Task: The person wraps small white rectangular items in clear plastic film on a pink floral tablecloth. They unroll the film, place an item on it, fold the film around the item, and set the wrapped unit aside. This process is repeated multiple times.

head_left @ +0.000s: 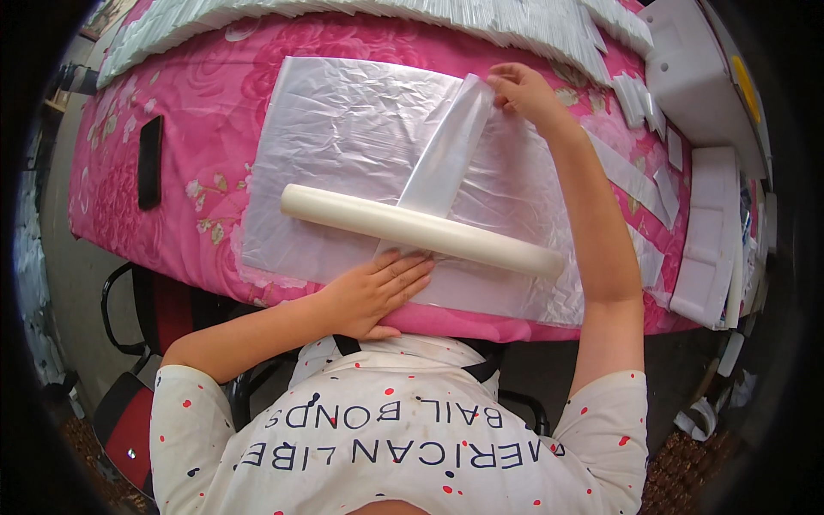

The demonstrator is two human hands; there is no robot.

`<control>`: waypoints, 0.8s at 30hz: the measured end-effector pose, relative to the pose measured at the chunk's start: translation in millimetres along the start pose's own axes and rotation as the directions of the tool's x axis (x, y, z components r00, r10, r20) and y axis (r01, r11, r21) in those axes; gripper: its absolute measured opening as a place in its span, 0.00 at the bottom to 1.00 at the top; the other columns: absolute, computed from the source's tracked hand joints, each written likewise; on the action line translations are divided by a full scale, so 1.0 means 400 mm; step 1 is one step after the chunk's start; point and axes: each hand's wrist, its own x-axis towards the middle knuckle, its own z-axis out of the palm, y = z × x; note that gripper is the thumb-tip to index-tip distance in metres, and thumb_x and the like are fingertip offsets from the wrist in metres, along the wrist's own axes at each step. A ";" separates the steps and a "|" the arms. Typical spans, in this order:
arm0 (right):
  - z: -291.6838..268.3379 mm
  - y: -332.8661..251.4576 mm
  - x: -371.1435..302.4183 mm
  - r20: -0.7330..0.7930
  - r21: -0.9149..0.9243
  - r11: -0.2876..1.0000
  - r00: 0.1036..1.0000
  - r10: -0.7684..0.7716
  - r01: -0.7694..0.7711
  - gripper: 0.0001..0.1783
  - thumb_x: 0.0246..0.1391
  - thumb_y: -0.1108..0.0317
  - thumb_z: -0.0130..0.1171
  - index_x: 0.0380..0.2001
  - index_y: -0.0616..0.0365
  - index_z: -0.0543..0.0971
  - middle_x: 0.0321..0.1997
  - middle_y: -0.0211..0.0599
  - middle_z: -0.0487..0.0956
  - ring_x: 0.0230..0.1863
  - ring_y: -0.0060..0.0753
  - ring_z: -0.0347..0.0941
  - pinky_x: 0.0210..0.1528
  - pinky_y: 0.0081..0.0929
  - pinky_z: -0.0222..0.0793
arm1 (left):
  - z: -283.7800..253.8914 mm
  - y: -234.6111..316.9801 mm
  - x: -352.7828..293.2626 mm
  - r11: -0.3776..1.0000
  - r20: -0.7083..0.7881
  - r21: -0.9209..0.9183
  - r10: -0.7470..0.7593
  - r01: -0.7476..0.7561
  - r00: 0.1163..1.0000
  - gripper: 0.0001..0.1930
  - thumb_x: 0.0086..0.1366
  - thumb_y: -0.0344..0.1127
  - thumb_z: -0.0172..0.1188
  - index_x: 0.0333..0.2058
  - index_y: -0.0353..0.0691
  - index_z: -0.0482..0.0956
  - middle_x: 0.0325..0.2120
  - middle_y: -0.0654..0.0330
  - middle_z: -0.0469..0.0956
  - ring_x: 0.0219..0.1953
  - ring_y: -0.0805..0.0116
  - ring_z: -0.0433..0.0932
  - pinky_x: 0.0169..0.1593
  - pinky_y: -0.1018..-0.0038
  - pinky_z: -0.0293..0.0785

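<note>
A wide sheet of thin, crinkled translucent plastic (335,120) lies on the table in front of me. Across it, slightly tilted, rests a long cream-white roller (421,230). A narrow whitish plastic strip (445,154) runs from under the roller toward the far side. At the strip's far end my right hand (524,96) is closed, its thumb and fingers pinching the corner. My left hand (384,290) lies flat near the front edge, fingers stretched out on the plastic just below the roller. Whatever is under its palm is hidden.
A pink floral cloth (112,206) covers the table. To the left lies a black phone (150,163). Rows of folded white packets (386,10) line the far edge. White foam boxes (705,73) and loose white strips (631,176) are on the right. A red-black chair (129,429) stands at lower left.
</note>
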 end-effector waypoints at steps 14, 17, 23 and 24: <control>0.177 0.007 -0.441 0.121 -0.565 0.692 0.875 -0.469 0.450 0.19 0.50 0.65 0.57 0.47 0.56 0.74 0.40 0.41 0.76 0.42 0.45 0.71 0.44 0.35 0.67 | 0.052 0.076 -0.012 0.987 -0.008 0.072 -0.140 0.141 0.990 0.42 0.58 0.62 0.42 0.60 0.31 0.54 0.63 0.49 0.49 0.66 0.56 0.44 0.66 0.60 0.38; 0.050 0.074 -0.351 -0.148 -0.731 0.622 0.825 -0.546 0.281 0.19 0.52 0.61 0.54 0.45 0.59 0.75 0.37 0.42 0.76 0.41 0.44 0.71 0.43 0.38 0.68 | 0.042 0.075 -0.010 0.991 -0.016 0.043 -0.123 0.123 0.992 0.41 0.59 0.62 0.43 0.60 0.32 0.53 0.63 0.49 0.49 0.66 0.57 0.44 0.65 0.60 0.39; -0.052 0.075 -0.363 -0.225 -0.794 0.587 0.820 -0.526 0.158 0.19 0.52 0.62 0.55 0.46 0.59 0.74 0.37 0.42 0.77 0.39 0.44 0.71 0.42 0.36 0.67 | -0.003 0.019 -0.021 0.998 -0.054 -0.047 -0.037 0.034 0.998 0.40 0.57 0.58 0.47 0.60 0.33 0.54 0.63 0.49 0.48 0.66 0.57 0.44 0.65 0.59 0.39; -0.013 0.067 -0.393 -0.149 -0.764 0.573 0.782 -0.605 0.297 0.20 0.49 0.65 0.58 0.46 0.59 0.74 0.36 0.42 0.77 0.38 0.44 0.71 0.42 0.37 0.67 | 0.003 0.021 -0.023 0.998 -0.046 -0.035 -0.057 0.056 0.997 0.40 0.57 0.58 0.48 0.60 0.33 0.55 0.63 0.49 0.49 0.66 0.56 0.45 0.65 0.59 0.39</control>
